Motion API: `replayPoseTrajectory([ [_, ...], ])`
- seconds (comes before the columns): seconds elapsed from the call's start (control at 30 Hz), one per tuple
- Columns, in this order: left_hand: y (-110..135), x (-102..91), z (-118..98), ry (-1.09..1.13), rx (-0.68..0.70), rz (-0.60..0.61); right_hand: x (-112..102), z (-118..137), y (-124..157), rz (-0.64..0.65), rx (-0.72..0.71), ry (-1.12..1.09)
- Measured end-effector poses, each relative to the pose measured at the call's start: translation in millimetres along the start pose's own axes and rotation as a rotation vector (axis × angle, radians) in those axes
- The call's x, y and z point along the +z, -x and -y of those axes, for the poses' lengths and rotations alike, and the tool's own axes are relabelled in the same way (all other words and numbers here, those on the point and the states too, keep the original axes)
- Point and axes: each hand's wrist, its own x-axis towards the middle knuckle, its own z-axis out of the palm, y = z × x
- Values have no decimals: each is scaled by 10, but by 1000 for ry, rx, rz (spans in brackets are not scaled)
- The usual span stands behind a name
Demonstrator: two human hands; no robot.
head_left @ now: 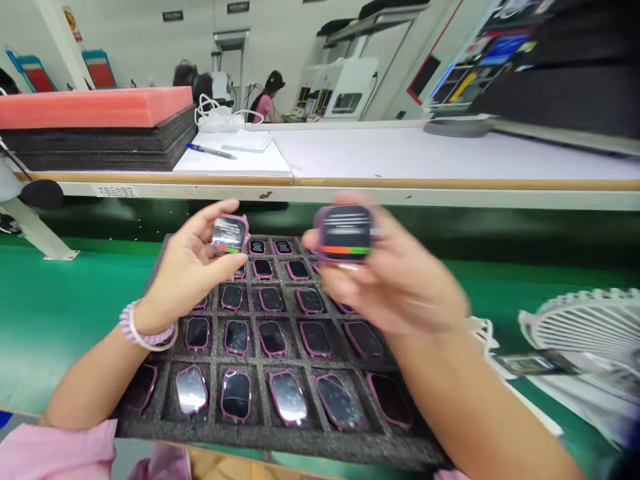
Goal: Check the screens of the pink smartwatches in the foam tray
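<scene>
My left hand (197, 260) grips a smartwatch body (230, 233) with a purple frame, its lit screen showing text and a red-green strip. In my right hand (395, 273), smeared by motion, is a second smartwatch body (346, 230) with a similar lit screen and an orange-green strip. Both are held up over a dark foam tray (240, 433). Rows of purple-framed watch bodies (235, 395) lie in its square compartments, mostly with dark screens. A few at the far end, such as one watch (283, 247), show lit text. My right hand and forearm hide part of the tray's right side.
A white shelf (360, 150) runs behind the tray, bearing a pink foam block (100, 107) on black foam sheets, a pen (211, 151) on paper and a white cable. A white fan (590, 333) stands on the green bench at right. Other people (267, 100) sit farther back.
</scene>
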Motion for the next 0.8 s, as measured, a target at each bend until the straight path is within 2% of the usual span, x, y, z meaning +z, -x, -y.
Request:
replayPoseTrajectory([
  [0.1, -125, 144, 310, 2, -47, 67, -4, -244, -221, 28, 89, -155],
  [0.2, -141, 147, 453, 27, -73, 101, -35, -475, -361, 16, 143, -196],
  [0.3, -125, 129, 472, 32, -107, 98, -43, -565, -372, 7, 111, -140],
  [0.47, -131, 158, 487, 30, -140, 83, -11, -548, -332, -6, 68, -60],
  [0.8, -98, 178, 453, 109, -170, 113, -15, -600, -362, -52, 32, -77],
])
